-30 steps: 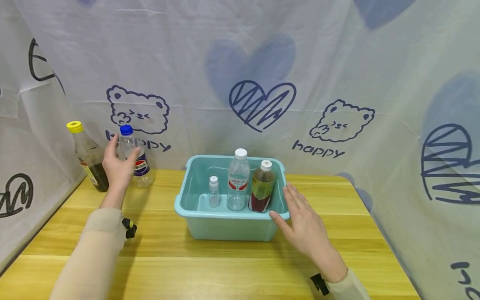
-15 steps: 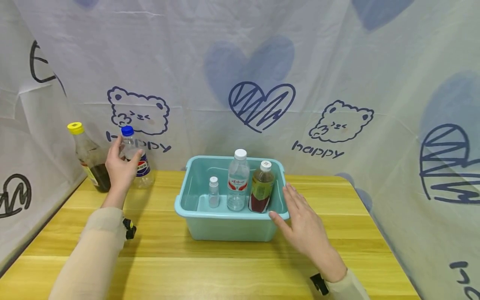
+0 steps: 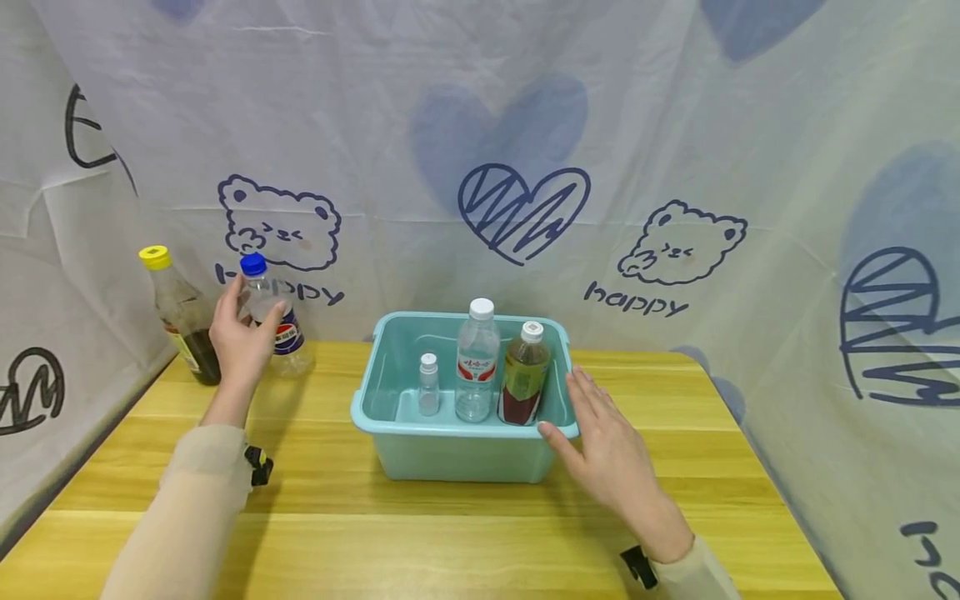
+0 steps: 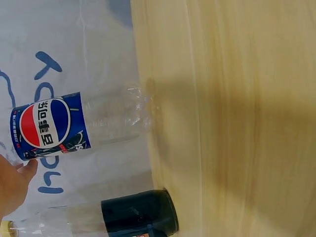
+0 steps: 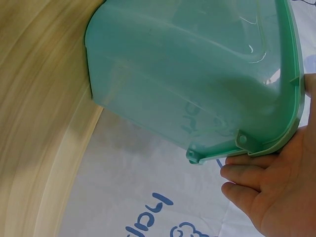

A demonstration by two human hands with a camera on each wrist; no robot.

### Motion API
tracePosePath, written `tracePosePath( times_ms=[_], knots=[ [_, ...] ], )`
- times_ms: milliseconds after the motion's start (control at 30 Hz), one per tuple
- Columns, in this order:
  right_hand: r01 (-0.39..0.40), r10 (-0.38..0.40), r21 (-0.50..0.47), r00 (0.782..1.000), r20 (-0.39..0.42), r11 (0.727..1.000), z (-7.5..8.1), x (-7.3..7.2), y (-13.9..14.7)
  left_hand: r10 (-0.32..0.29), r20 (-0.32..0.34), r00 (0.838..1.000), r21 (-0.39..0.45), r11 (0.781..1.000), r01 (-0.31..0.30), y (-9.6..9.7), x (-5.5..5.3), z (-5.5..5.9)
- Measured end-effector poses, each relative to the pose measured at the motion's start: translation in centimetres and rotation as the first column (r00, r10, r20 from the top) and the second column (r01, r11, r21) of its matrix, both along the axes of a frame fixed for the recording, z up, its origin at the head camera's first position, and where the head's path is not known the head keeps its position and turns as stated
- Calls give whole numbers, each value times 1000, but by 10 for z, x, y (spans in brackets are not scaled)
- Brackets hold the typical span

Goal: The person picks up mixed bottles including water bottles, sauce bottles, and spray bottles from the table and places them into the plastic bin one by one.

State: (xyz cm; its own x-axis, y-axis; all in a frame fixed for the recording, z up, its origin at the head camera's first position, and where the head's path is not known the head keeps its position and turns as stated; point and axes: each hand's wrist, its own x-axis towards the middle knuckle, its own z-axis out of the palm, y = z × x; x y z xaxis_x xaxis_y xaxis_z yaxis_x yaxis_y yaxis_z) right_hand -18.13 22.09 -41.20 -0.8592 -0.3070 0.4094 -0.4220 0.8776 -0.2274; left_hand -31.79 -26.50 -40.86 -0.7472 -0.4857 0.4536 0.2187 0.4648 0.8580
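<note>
My left hand [image 3: 243, 333] grips the upper part of a clear plastic cola bottle [image 3: 288, 337] with a blue cap, thumb on one side and fingers on the other. This bottle leans slightly, its base close over the table; its Pepsi-style label [image 4: 49, 126] shows in the left wrist view. At the right end of a turquoise plastic bin [image 3: 465, 458], my right hand [image 3: 611, 450] rests on the rim with fingers straight. Inside the bin stand a small white-capped bottle [image 3: 428, 387], a clear water bottle [image 3: 475, 358] and a dark-red drink bottle [image 3: 523, 383].
Left of the cola bottle stands a yellow-capped bottle [image 3: 187, 329] of dark liquid, close beside my left hand. The wooden table [image 3: 375, 542] ends at a printed cloth [image 3: 405, 150] hung behind it, and more cloth hangs along both sides.
My left hand has closed in on the cola bottle, whose base has shifted slightly to the right and whose lean has grown. My right hand and the bin have stayed put.
</note>
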Motion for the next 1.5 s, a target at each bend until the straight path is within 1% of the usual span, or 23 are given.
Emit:
tracePosePath(
  times_ms=[233, 400, 600, 667, 800, 933, 1100, 1233, 1333, 1500],
  knots=[
    [-2, 2, 0, 1000, -5, 1000, 0, -1, 0, -15, -29, 999, 37, 999, 16, 8, 11, 5],
    [-2, 2, 0, 1000, -3, 1000, 0, -1, 0, -15, -91, 996, 65, 998, 21, 13, 17, 9],
    [2, -2, 1, 1000, -1, 1000, -1, 0, 0, -15, -208, 978, 118, 992, 40, 22, 25, 16],
    [4, -4, -1, 1000, -2, 1000, -1, 0, 0, -1, -241, 970, 121, 992, 31, 25, 27, 19],
    [5, -5, -5, 1000, -6, 1000, -1, 0, 0, 34, -287, 957, 119, 993, 1, 34, 33, 26],
    [3, -3, -4, 1000, -10, 1000, -1, -1, 0, 41, -337, 941, 139, 990, 7, 42, 41, 32],
    [1, -1, -3, 1000, -10, 1000, -1, 0, -1, 31, -391, 920, 169, 985, 39, 52, 52, 42],
    [1, -1, -3, 1000, -12, 1000, -1, 0, 0, 26, -432, 901, 194, 979, 64, 59, 58, 49],
    [2, -2, 0, 1000, -13, 1000, -2, 0, 0, 36, -475, 880, 215, 974, 76, 66, 62, 55],
    [1, -1, 0, 1000, -12, 1000, -1, -1, 0, 44, -548, 835, 239, 965, 106, 78, 72, 67]
  ],
)
